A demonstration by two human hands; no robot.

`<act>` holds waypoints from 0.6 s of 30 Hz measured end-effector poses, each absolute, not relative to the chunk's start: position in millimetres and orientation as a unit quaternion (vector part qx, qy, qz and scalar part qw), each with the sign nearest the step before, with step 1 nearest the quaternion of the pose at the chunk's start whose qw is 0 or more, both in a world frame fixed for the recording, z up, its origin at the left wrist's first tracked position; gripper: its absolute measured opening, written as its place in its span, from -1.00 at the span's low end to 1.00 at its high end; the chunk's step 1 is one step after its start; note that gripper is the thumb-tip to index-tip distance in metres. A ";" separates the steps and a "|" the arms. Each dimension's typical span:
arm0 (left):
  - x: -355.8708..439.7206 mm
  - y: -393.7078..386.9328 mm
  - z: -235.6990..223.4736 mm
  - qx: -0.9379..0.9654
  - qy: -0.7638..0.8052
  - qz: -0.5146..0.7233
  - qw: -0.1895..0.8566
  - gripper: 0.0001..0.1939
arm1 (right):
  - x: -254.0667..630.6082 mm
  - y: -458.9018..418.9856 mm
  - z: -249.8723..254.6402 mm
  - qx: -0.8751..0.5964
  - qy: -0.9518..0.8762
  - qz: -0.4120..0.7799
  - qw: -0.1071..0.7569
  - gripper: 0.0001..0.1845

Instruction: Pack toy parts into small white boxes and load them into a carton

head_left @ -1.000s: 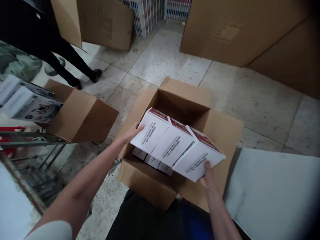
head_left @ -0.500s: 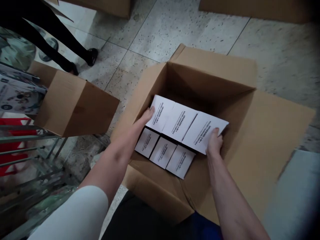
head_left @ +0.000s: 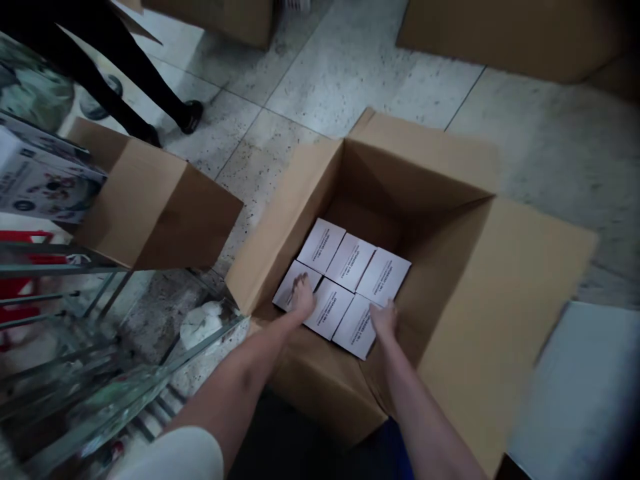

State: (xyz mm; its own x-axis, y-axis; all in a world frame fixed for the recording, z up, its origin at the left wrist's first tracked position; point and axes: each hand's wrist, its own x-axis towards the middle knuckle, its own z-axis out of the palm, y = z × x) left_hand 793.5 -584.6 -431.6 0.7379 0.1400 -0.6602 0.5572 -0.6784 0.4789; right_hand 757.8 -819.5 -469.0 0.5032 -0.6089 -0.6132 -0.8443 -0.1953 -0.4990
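Note:
Two rows of white printed boxes [head_left: 349, 263] lie side by side on the floor of a large open cardboard carton [head_left: 440, 293], three to a row. My left hand [head_left: 303, 299] rests on top of the near row's left box [head_left: 286, 288], fingers reaching forward over it. At the other end of that row, my right hand [head_left: 385, 320] touches the right box [head_left: 356, 330] near its corner, with fingers apart. Neither hand holds a box up. The near row's middle box [head_left: 327, 310] lies between my hands.
Carton flaps [head_left: 520, 293] spread outward. To the left are another cardboard box [head_left: 135, 200], printed cartons [head_left: 50, 180] and a metal frame [head_left: 100, 320]. A person's legs [head_left: 135, 87] stand at the upper left. More cardboard [head_left: 500, 37] is at the top.
The row of three white boxes my hands held has gone down onto the carton floor, behind the near row. My hands have let go and come back toward me onto the near row.

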 end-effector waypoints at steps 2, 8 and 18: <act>748.1 -591.7 -395.4 0.865 0.179 -0.336 0.327 -0.26 | 716.6 -794.9 -419.8 -0.764 0.451 0.147 0.438 -0.21; 632.8 -584.4 -280.2 0.809 0.085 -0.414 0.408 -0.45 | 575.9 -748.7 -292.2 -0.679 0.405 0.186 0.583 -0.21; 466.0 -492.0 -140.2 0.796 0.052 -0.457 0.393 -0.70 | 495.9 -681.3 -153.2 -0.722 0.159 0.330 0.587 -0.47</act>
